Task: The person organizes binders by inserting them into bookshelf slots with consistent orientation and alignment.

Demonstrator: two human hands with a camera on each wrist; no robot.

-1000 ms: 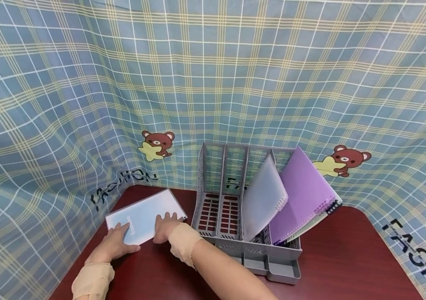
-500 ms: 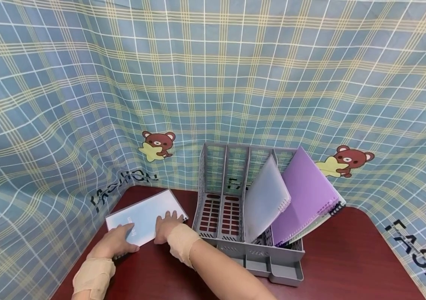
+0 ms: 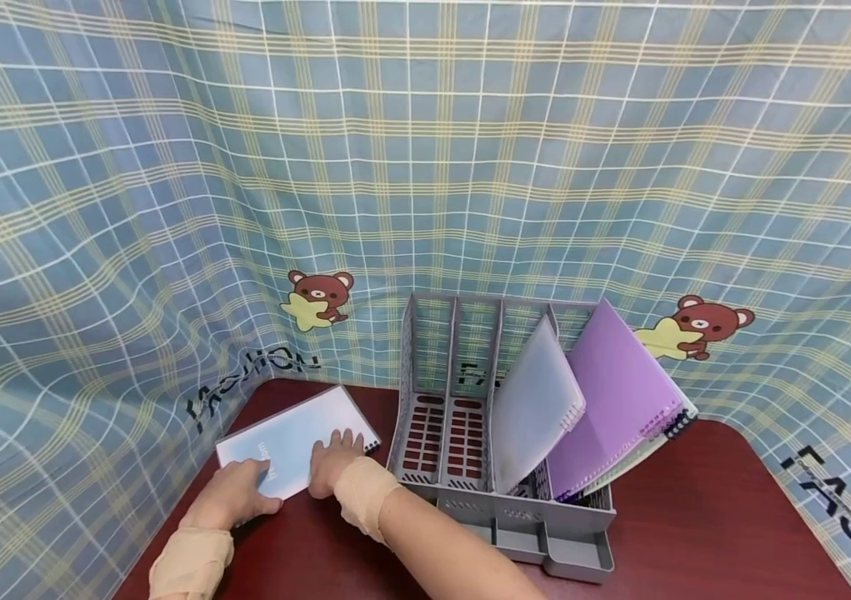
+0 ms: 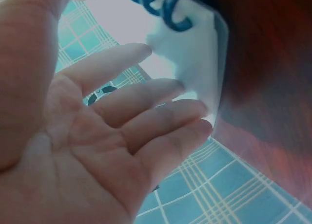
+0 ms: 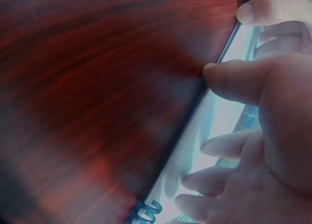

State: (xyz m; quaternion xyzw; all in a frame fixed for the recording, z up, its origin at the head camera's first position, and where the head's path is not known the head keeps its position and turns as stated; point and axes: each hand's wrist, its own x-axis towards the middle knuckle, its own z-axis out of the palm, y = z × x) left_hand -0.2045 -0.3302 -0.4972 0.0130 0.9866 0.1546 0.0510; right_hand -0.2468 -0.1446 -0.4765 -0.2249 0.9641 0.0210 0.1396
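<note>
A spiral notebook [image 3: 301,433] with a pale blue cover lies flat on the dark red table at the left. My left hand [image 3: 232,495] is at its near left corner, thumb by the near edge; in the left wrist view the fingers [image 4: 161,117] stretch nearly straight over the cover, beside a dark spiral coil [image 4: 178,12]. Resting on the right part of the cover is my right hand [image 3: 335,467], fingers spread. The right wrist view shows that thumb [image 5: 229,78] against the notebook's near edge. Both wrists wear beige wraps.
A grey file organizer [image 3: 402,450] with upright compartments stands to the right. In it lean a translucent whitish notebook [image 3: 533,412] and a purple one [image 3: 613,400], with a pale-edged one behind. Small trays [image 3: 578,554] front it. A plaid curtain [image 3: 425,167] surrounds the table.
The left hand has shifted slightly on the notebook's left corner, its fingers drawn back from lying flat on the cover. The right hand stays nearly in place. The whole head view has shifted slightly.
</note>
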